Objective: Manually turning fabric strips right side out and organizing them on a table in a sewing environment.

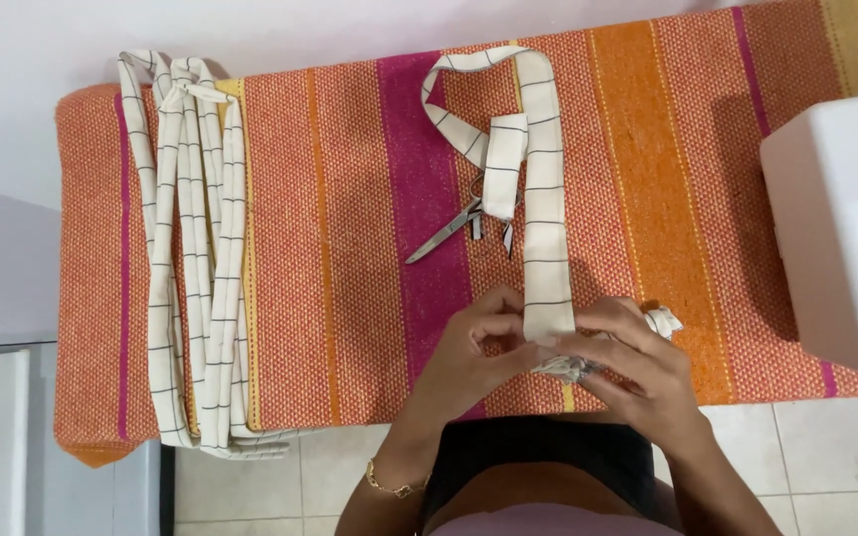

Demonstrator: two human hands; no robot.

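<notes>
Fingers [501,320] of your left hand [474,347] are pinching the near end of the checked cloth strip [545,248], and your right hand [633,362] is curled shut around the bunched part of it just below. From your fingers the strip runs straight away across the counter [350,199], loops round at the far edge and doubles back to end over the scissors [459,226], which lie just beyond your left fingers. It looks light, soft and limp, so it will likely sag and twist wherever you don't support it, yet it folds flat and shouldn't slip much on the woven cover. Hold it across its full width, near the fold. More strips [191,248] lie piled well off to the left.
</notes>
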